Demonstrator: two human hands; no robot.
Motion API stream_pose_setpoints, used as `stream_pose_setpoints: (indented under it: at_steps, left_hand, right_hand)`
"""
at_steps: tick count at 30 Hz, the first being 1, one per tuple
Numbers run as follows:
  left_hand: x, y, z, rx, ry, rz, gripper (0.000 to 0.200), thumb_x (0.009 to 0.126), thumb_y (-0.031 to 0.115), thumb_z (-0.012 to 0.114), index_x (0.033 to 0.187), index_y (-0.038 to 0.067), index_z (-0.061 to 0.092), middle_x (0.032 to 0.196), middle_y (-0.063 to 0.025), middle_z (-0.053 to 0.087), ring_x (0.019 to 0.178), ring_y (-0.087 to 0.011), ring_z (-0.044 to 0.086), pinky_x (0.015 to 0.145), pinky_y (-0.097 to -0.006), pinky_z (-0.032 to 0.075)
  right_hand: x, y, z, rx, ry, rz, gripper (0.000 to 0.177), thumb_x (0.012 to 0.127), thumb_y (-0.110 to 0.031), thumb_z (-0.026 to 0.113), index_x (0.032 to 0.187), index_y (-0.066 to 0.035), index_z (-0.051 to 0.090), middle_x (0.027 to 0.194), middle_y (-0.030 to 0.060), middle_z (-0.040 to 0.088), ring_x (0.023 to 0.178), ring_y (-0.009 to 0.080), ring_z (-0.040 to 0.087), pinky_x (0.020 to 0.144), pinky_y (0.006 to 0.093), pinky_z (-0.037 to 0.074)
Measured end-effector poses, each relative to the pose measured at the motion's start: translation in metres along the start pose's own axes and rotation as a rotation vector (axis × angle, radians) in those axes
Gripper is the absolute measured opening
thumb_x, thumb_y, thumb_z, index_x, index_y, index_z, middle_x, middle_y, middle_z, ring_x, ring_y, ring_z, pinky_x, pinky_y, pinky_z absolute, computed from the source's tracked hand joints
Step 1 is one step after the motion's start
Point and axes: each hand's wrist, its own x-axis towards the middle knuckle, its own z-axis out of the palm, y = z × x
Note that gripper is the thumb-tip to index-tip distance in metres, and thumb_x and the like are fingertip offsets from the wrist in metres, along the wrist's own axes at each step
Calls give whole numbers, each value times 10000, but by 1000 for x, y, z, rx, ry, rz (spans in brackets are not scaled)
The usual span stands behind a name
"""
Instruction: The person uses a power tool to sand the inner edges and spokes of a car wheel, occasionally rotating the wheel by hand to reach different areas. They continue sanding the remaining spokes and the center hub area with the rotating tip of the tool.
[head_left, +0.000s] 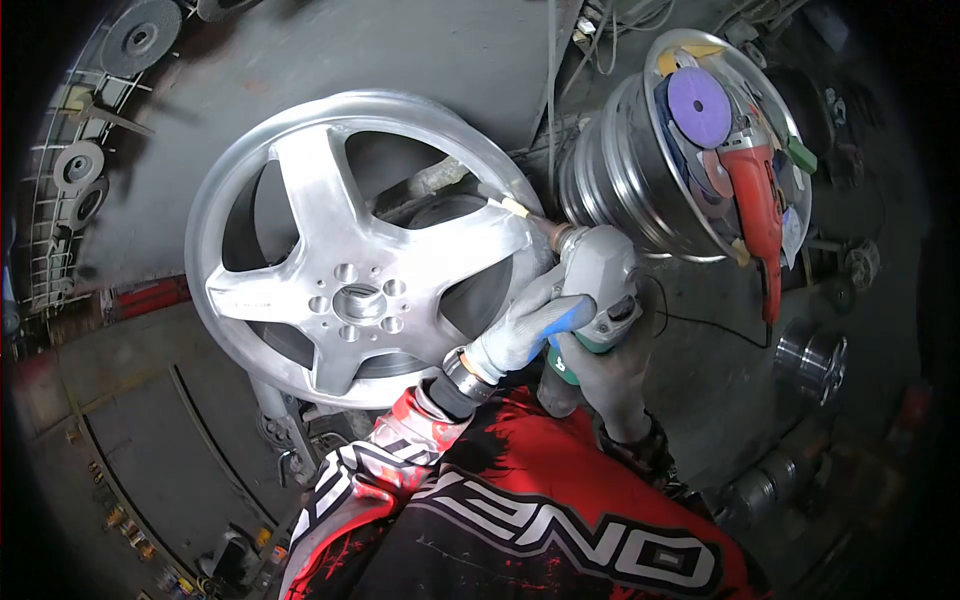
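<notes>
Two hands, one grinder

Both gloved hands have a closed grip on the grinder point(598, 272): the left hand point(522, 330) wraps its grey head, the right hand point(608, 378) clasps the green body. The tool's long axis runs from the hands up and left, and its pale abrasive tip point(514, 208) touches the alloy wheel point(322, 215) at the right edge, where a spoke meets the rim. The left hand lies nearer the wheel. A second wheel point(610, 170) to the right holds a red angle grinder point(752, 195).
</notes>
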Motion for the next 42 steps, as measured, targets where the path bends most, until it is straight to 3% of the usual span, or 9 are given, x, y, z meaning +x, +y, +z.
stream_pose_setpoints:
  at_steps: [3,6,9,15,23,27,29,32,42]
  left_hand:
    - [-4,-1,3,-215,-25,-148,551,978,255,556,1446,-5,422,1281,-92,584,1176,-155,516,1007,-296,399]
    - [-7,-11,2,47,49,7,557,974,263,558,1444,-4,426,1297,-102,577,1191,-169,514,1021,-308,394]
    - [-8,-12,-2,43,-14,-153,566,972,270,557,1447,-8,422,1332,-123,559,1225,-199,506,1048,-324,378]
    - [-3,-2,3,0,33,13,543,976,299,551,1423,7,452,1276,-93,580,1158,-167,533,985,-300,417]
    - [-2,5,5,-302,43,-354,495,983,298,555,1397,36,486,1216,-70,588,1085,-142,551,888,-286,463]
    - [-9,2,9,-35,18,-139,485,985,289,565,1397,45,489,1237,-77,581,1102,-139,547,883,-275,467]
    - [-14,-25,4,417,26,245,432,1000,271,556,1365,43,522,1261,-97,564,1097,-139,552,872,-278,475]
    - [-2,3,6,19,6,-211,385,1011,253,545,1318,19,558,1292,-123,545,1117,-149,557,884,-294,483]
    - [-6,-5,8,-37,46,-82,494,991,277,565,1398,13,472,1297,-106,575,1145,-168,537,983,-307,423]
  right_hand:
    - [-7,2,2,47,40,55,952,664,-79,869,1399,66,282,1198,192,566,1063,260,631,906,363,523]
    - [-7,2,1,43,36,103,918,664,-81,867,1376,58,305,1194,189,564,1069,268,628,908,370,521]
    - [1,-2,-2,154,-27,167,881,663,-77,865,1353,41,329,1195,185,560,1068,274,625,906,382,521]
    - [-4,-3,1,136,-11,117,860,663,-55,858,1344,19,338,1178,168,557,1051,254,621,886,386,521]
    - [-10,4,2,237,-7,167,899,681,-48,850,1387,37,300,1211,189,550,1091,259,612,915,375,516]
    - [-11,5,-1,317,6,214,919,686,-39,846,1407,38,281,1243,187,539,1112,256,604,926,373,512]
    - [-10,2,-7,219,-40,272,924,690,-39,846,1416,33,280,1261,180,536,1125,250,599,932,371,510]
    - [-9,8,-1,402,22,345,901,692,-42,848,1405,26,301,1239,174,547,1107,248,606,921,371,512]
    - [-12,12,1,347,-24,221,784,729,9,793,1358,27,325,1216,166,551,1091,227,607,906,361,515]
